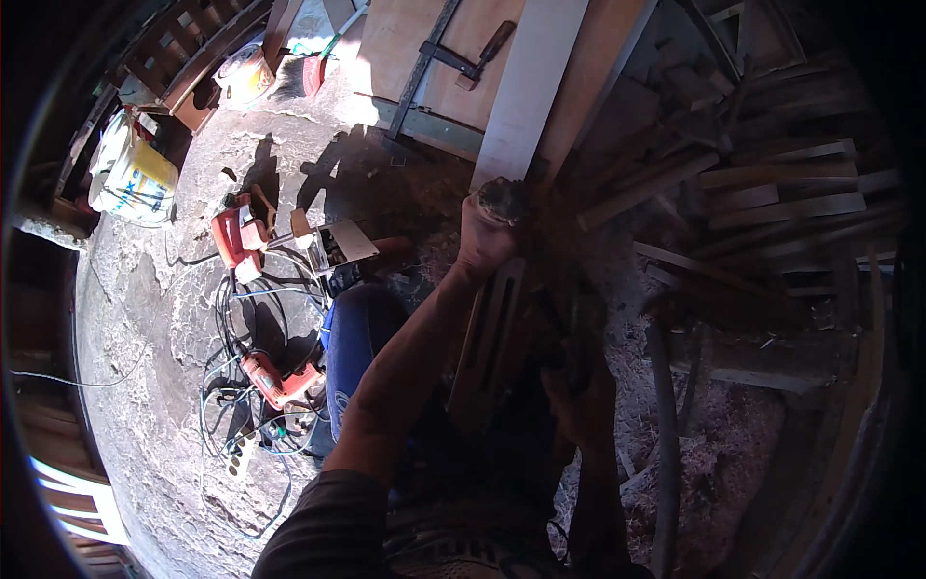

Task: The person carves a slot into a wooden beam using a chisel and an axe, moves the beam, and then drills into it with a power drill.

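Note:
My left hand point(485, 239) reaches forward, its fingers closed round a dark, rough-looking lump point(503, 201) at the near end of a long pale board point(531, 92). Just below that hand, a wooden piece with long slots point(494, 314) slants down toward my lap. Deep in shadow to its right, my right hand point(584, 405) is closed round a dark object point(582, 338); the shade hides what kind of thing it is. A browner board point(590, 87) runs alongside the pale one.
On the floor at left lie a red power tool point(236, 236), a red drill point(280, 379) and tangled cables. A bar clamp point(453, 60) rests on panels ahead. Buckets point(145, 183) stand far left, near a broom point(313, 72). Offcuts point(772, 198) pile up at right, beyond a grey hose-like length point(664, 444).

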`<state>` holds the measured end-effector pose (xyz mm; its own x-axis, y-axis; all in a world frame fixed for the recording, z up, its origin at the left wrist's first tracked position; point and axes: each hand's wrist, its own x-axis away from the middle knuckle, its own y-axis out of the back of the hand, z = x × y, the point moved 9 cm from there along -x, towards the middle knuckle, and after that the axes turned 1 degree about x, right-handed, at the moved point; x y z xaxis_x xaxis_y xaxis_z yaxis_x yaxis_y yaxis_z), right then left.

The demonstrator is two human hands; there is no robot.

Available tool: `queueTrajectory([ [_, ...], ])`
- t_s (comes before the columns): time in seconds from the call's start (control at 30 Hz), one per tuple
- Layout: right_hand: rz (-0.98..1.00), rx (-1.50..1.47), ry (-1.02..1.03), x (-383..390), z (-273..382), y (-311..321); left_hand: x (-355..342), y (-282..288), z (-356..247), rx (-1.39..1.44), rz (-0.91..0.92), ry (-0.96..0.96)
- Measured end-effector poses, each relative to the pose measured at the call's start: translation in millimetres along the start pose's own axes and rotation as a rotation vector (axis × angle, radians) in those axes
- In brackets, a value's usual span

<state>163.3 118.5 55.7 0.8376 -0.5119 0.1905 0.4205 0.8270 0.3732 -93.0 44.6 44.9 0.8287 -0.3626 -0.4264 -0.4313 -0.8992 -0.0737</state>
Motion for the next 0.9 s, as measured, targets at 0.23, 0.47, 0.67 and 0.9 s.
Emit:
queueTrajectory([
  [0.23, 0.012, 0.439, 0.312, -38.9, 63.4, -5.7, -16.2, -9.8, 28.6, -0.023, -0.042, 0.026],
  [0.47, -0.013, 0.480, 0.655, -106.8, 165.7, 5.1, -45.4, -23.6, 50.0, 0.006, 0.002, 0.039],
  [0.67, -0.082, 0.650, 0.619, -150.3, 173.2, 9.7, -48.1, -25.1, 67.0, -0.043, 0.011, 0.135],
  [0.9, 0.024, 0.722, 0.595, -139.7, 107.6, 16.9, -9.0, -30.6, 33.3, -0.165, -0.121, -0.042],
])
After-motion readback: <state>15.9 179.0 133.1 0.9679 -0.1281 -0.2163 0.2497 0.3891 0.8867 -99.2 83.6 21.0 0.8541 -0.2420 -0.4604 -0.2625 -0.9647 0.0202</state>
